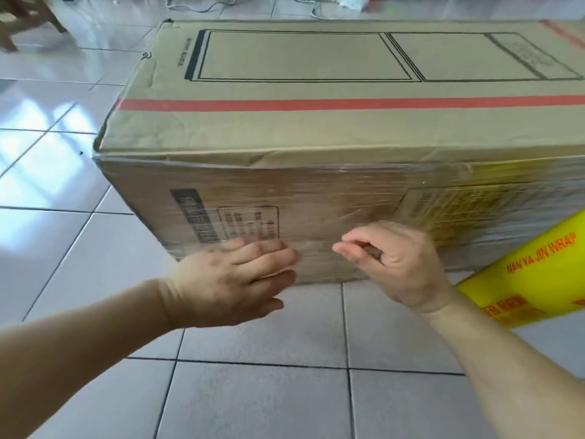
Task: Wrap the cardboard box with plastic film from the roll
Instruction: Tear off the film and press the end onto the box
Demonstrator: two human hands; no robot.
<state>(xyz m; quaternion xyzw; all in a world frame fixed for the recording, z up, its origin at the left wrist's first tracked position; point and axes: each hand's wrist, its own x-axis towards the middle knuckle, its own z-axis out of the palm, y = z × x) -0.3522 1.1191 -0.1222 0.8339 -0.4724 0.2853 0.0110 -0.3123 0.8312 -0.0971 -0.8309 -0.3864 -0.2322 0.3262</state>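
Forearms: both of yours enter from the near edge of the view, bare, reaching forward over the tiled floor (253, 400).
Left hand (234, 280): your palm faces the near side of the cardboard box (316, 128); the fingers (269, 253) are straight and close together, their tips laid flat against the film low on that side. They grip nothing.
Right hand (402, 264): held just in front of the same side, to the right of your left hand. The fingers (357, 245) are curled loosely, thumb and forefinger drawn near each other. Whether they pinch a fold of film cannot be told; no other object shows in them.
Cardboard box: large, brown, lying on the floor tiles, its long side toward you. A red stripe runs along the top face, with black printed outlines behind it. The near top edge is creased and dented.
Plastic film (364, 198): clear, wrinkled, stretched over the near side of the box; the printed labels show through it. The top face looks bare.
Roll (535, 280): yellow with red lettering, at the right edge of the view, near the box's lower right, behind your right wrist. What supports it cannot be seen.
Far floor: white cables (190, 6) lie beyond the box.
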